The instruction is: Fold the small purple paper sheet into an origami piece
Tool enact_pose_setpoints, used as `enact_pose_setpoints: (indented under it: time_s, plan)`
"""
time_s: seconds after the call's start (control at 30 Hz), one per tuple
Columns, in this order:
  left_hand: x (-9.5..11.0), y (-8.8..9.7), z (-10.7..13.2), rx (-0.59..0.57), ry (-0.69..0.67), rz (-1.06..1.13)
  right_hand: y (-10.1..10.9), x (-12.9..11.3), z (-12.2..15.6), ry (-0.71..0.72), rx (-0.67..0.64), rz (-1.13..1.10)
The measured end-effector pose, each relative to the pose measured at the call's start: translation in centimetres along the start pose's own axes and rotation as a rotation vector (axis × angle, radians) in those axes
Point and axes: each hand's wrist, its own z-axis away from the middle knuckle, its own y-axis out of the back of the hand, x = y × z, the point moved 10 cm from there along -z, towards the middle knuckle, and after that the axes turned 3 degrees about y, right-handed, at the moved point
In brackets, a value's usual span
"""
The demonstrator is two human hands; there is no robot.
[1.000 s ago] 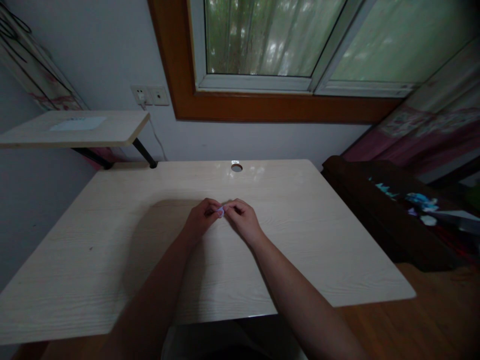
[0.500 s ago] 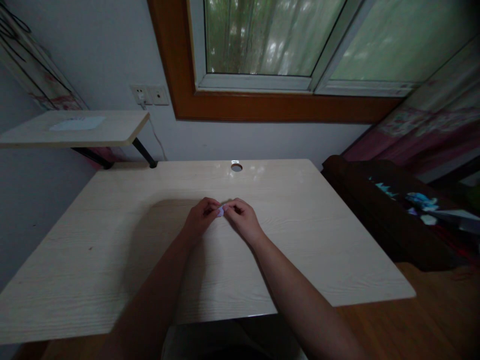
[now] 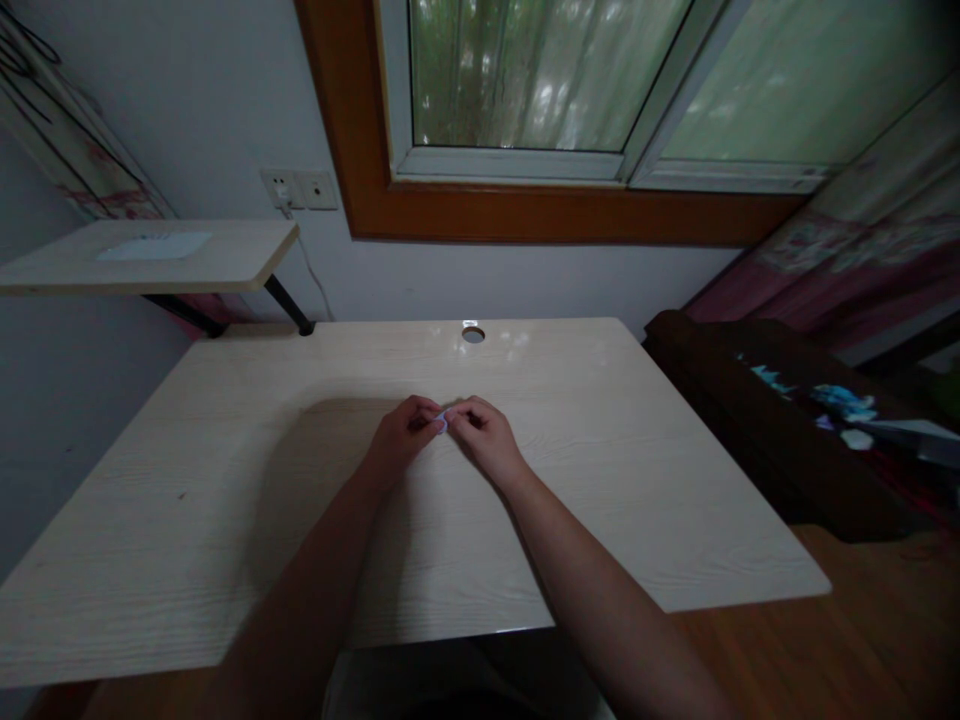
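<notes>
Both of my hands meet over the middle of a pale wooden desk (image 3: 637,480). My left hand (image 3: 401,436) and my right hand (image 3: 484,438) have their fingers curled, and the fingertips pinch a small pale bluish-white piece (image 3: 442,423) between them. Most of that piece is hidden by my fingers, so I cannot make out what it is. Both wrists rest low, close to the desk top.
A round cable hole (image 3: 473,335) sits at the desk's far edge. A raised shelf (image 3: 225,262) with a white sheet (image 3: 154,246) stands at the back left, below a wall socket (image 3: 300,189). A dark wooden bed frame (image 3: 757,430) runs along the right. A window is behind.
Hardly anything differs: both hands stay pinched on the small piece at the same spot, with only tiny finger shifts.
</notes>
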Motion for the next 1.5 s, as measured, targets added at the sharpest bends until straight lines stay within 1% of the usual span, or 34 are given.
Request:
enact_pose_setpoints:
  time_s: [0.23, 0.6, 0.9, 1.1, 1.2, 1.33, 1.5]
  plan:
    - [0.2, 0.1, -0.1, 0.002, -0.008, 0.022, -0.2, 0.1, 0.0, 0.008, -0.012, -0.025]
    - [-0.4, 0.1, -0.3, -0.017, -0.026, 0.027, -0.3, 1.5, 0.1, -0.067, 0.001, -0.091]
    - [-0.3, -0.5, -0.1, -0.065, 0.001, 0.088, 0.2, 0.5, 0.1, -0.015, 0.024, -0.053]
    - [-0.4, -0.7, 0.0, -0.083, 0.012, 0.128, 0.3, 0.5, 0.0, -0.020, 0.026, -0.024]
    - [-0.6, -0.4, -0.1, -0.058, 0.017, 0.131, 0.2, 0.6, 0.0, -0.030, 0.024, -0.049]
    - [-0.8, 0.2, -0.2, -0.009, 0.031, 0.064, -0.1, 0.5, -0.1, -0.030, -0.004, -0.053]
    - [-0.5, 0.2, -0.2, -0.010, 0.016, 0.028, -0.1, 0.9, -0.1, -0.024, -0.001, -0.026]
